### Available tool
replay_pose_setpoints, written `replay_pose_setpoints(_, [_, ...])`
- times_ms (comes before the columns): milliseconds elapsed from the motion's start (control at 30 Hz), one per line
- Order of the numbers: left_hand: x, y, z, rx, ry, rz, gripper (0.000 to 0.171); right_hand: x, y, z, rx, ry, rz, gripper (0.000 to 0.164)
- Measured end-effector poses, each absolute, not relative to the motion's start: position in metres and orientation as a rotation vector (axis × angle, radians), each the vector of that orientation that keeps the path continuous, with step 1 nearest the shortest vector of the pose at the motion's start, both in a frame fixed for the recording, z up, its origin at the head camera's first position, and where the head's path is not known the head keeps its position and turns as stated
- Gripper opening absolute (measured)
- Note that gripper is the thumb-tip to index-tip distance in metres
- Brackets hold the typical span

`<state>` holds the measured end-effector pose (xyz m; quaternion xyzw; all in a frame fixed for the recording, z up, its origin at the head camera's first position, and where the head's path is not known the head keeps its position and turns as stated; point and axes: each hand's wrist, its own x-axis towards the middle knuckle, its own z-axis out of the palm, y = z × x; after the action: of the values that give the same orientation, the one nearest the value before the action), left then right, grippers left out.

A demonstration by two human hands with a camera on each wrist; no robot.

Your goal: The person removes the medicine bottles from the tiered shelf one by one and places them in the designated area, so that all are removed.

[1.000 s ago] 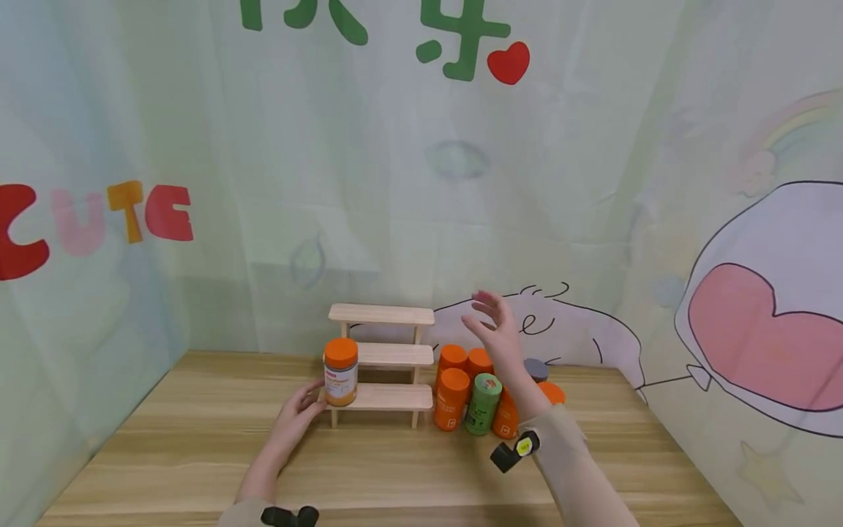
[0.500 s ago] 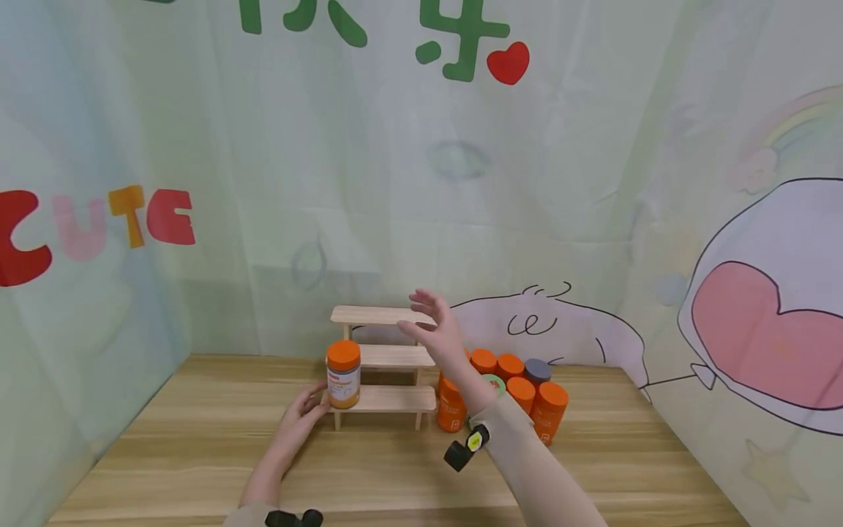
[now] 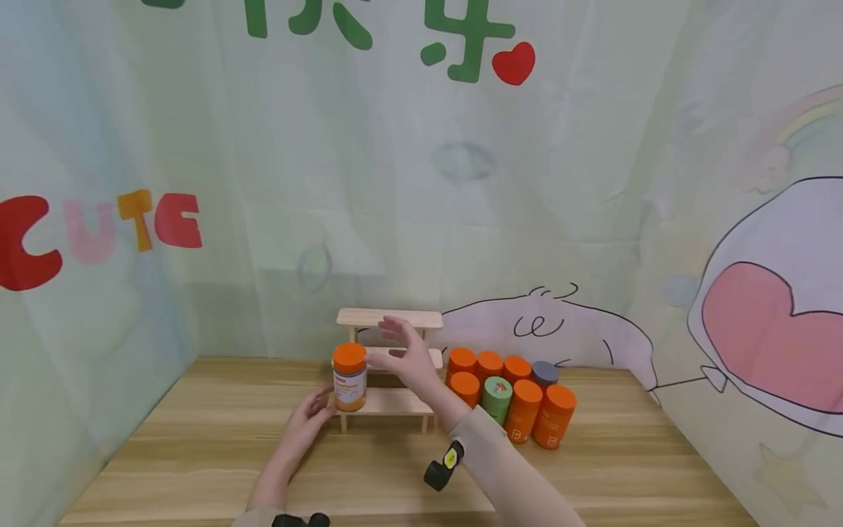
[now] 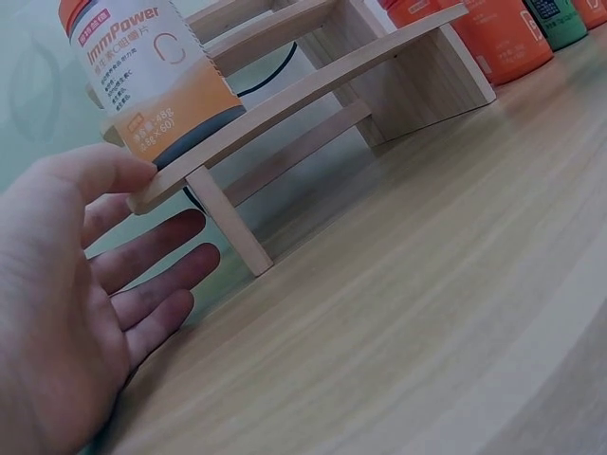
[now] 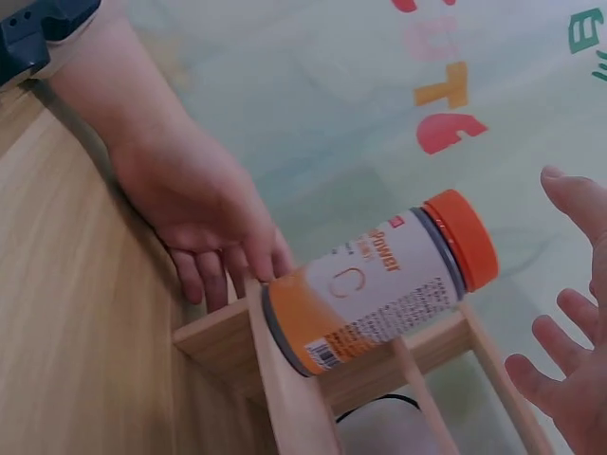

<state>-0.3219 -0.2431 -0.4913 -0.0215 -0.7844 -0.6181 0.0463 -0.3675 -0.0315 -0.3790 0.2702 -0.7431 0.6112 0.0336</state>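
A jar with an orange lid and a white-and-orange label stands upright on the left end of the lowest tier of a three-tier wooden display stand. My left hand pinches that end of the tier. In the left wrist view its thumb lies at the board's corner beside the jar, with the other fingers below and behind. My right hand is raised in front of the stand, just right of the jar's lid. Its fingers are spread and hold nothing, as the right wrist view also shows.
Right of the stand, several orange-lidded jars are grouped on the wooden table. Among them are a green jar and one with a grey-blue lid. A printed curtain hangs behind.
My right hand has moved left and down from above the grouped jars to beside the jar on the stand. My left hand stays at the tier's end.
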Motion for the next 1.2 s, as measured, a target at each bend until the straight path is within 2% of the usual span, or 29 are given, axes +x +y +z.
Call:
replay_pose_setpoints(533, [-0.322, -0.243, -0.493, -0.089, -2.387, -1.911, 0.052, -0.362, -0.058, -0.407, 0.878, -2.359, 1.877, 0.072])
replay_pose_setpoints(1200, [-0.322, -0.244, -0.492, -0.086, -2.385, -1.864, 0.05, -0.359, -0.075, -0.414, 0.82, -2.388, 1.807, 0.073])
